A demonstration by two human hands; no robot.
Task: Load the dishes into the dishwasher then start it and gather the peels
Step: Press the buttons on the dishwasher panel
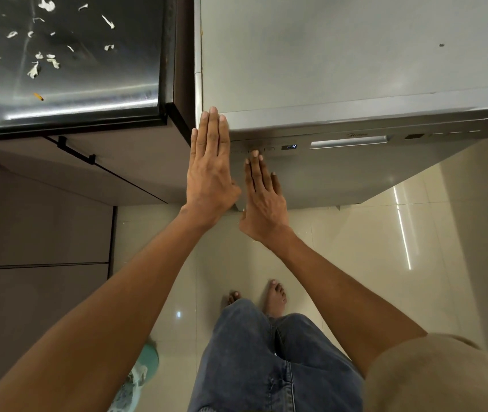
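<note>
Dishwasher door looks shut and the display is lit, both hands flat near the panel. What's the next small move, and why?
Probably press the start button with the right hand: its fingertips sit at the control panel beside the lit display, the dishwasher is closed, and the peels wait on the counter.

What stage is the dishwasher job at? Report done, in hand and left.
Done, apparently: the dishwasher door is closed, so loading looks finished, though the inside is hidden. In hand: its display is lit; the right hand reaches flat toward the control strip, and the left hand lies flat at the top corner. Left: the peels lie scattered on the counter.
</note>
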